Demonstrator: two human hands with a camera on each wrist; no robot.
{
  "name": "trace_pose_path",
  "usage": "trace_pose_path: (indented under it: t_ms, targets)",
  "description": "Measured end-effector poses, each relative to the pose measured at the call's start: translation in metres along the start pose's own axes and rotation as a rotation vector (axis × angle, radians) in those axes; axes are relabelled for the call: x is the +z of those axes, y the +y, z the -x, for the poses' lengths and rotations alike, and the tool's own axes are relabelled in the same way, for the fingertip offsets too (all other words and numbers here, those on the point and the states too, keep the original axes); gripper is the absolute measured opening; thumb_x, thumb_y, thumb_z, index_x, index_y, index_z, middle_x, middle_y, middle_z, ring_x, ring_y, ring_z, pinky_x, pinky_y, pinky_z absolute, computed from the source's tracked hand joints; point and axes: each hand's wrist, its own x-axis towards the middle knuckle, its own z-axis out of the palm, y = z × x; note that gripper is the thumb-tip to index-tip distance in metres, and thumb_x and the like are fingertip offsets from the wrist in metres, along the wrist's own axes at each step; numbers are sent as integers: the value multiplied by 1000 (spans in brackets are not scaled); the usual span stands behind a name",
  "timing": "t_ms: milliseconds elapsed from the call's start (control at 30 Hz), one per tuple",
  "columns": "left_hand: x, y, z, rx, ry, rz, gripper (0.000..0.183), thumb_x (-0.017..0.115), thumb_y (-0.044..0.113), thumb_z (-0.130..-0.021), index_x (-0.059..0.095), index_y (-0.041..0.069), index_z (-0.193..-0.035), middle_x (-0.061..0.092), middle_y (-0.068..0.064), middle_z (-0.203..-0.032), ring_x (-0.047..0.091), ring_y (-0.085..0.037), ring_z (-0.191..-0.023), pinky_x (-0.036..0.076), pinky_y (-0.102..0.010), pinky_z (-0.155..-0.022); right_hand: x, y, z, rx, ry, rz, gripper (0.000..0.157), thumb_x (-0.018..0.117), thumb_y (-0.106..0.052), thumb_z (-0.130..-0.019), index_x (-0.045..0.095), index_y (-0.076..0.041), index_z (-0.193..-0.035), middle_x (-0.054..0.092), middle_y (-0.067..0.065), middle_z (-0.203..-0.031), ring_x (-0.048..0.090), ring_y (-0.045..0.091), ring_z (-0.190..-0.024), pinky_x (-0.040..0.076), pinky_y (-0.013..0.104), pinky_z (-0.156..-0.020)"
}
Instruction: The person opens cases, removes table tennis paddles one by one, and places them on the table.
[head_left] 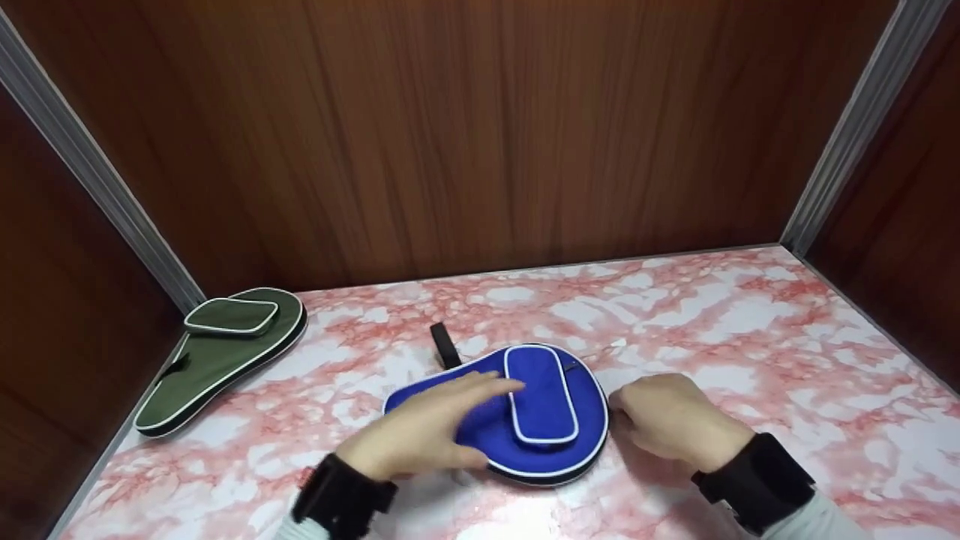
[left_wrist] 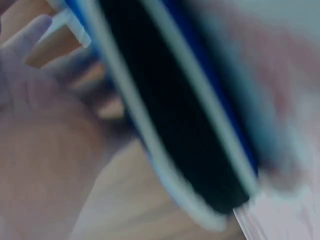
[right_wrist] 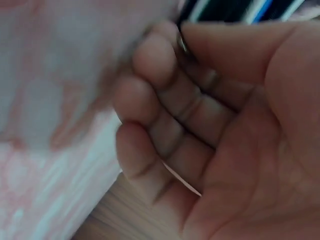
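Note:
A blue paddle-shaped case [head_left: 480, 439] with white piping and a raised pocket [head_left: 541, 394] lies flat on the table, its broad round end towards the right. Over its narrower part is my left hand [head_left: 431, 427], fingers extended and thumb spread near the front edge; whether it presses the case I cannot tell. At the rounded edge, my right hand [head_left: 671, 416] has its fingers curled. Between that thumb and forefinger, the right wrist view shows a small metal zipper pull [right_wrist: 183, 45], mostly covered. The left wrist view shows the case's dark side band [left_wrist: 170, 100], blurred.
A green case [head_left: 217, 367] of the same shape lies at the table's far left, by the wall. A black strap [head_left: 445, 345] sticks out behind the blue case. Wood-grain panels [head_left: 480, 142] enclose the back and sides of the pink-and-white marbled table [head_left: 720, 315].

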Motion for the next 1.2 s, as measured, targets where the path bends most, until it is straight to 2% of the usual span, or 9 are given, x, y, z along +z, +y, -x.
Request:
trace_pose_path:
  t_ms: [100,167,267,333,500,700,933,1200]
  targets:
    - [-2,-10,4,-13,40,0,66,89,31,-92,66,32,-154,49,-6,-170,43,-30,-158,33,-60,-125,6,4,-5,83,7,2,24,78,-12,-93,64,-22,-76,63,-4,-69,69,26,-70,55,51,-65]
    - [1,-13,4,-23,65,-47,57,86,42,-95,70,32,-149,50,-4,-168,44,-32,-157,30,-70,-123,9,5,-9,113,27,3,25,75,-13,-95,62,-21,-76,63,-3,-68,69,27,-70,55,52,-65]
    - [5,-13,-1,-37,83,-74,55,83,51,-96,71,35,-148,50,-2,-169,42,-34,-158,25,-83,-118,12,8,-10,131,48,3,26,73,-14,-98,59,-21,-76,63,-1,-69,68,30,-72,54,53,-66]
    - [6,-12,-2,-54,85,-80,55,82,53,-96,70,38,-148,49,0,-168,41,-34,-158,23,-89,-113,13,9,-10,126,53,5,26,72,-14,-98,60,-21,-76,64,0,-70,69,31,-72,54,53,-66]
    - [6,-12,-2,-62,88,-76,55,83,52,-96,70,39,-148,49,1,-169,40,-33,-158,28,-87,-112,13,9,-10,105,71,7,24,74,-13,-96,62,-20,-77,65,0,-70,68,31,-72,54,52,-67]
    - [8,-12,-1,-60,89,-75,55,82,53,-97,70,38,-149,48,0,-169,38,-36,-159,28,-88,-111,12,9,-9,80,78,-1,24,77,-12,-93,63,-20,-76,65,-2,-69,68,30,-71,55,51,-68]
    - [8,-11,0,-64,91,-75,55,83,52,-96,70,38,-148,48,0,-169,41,-33,-157,28,-89,-110,6,3,-5,52,35,2,25,80,-12,-90,65,-23,-74,61,-6,-66,67,25,-68,54,49,-65]
    - [9,-12,0,-67,85,-80,54,81,54,-98,69,38,-148,47,0,-170,39,-35,-158,28,-88,-111,-2,-8,1,-34,3,6,29,79,-15,-90,63,-23,-68,60,-3,-62,66,26,-61,52,51,-61]
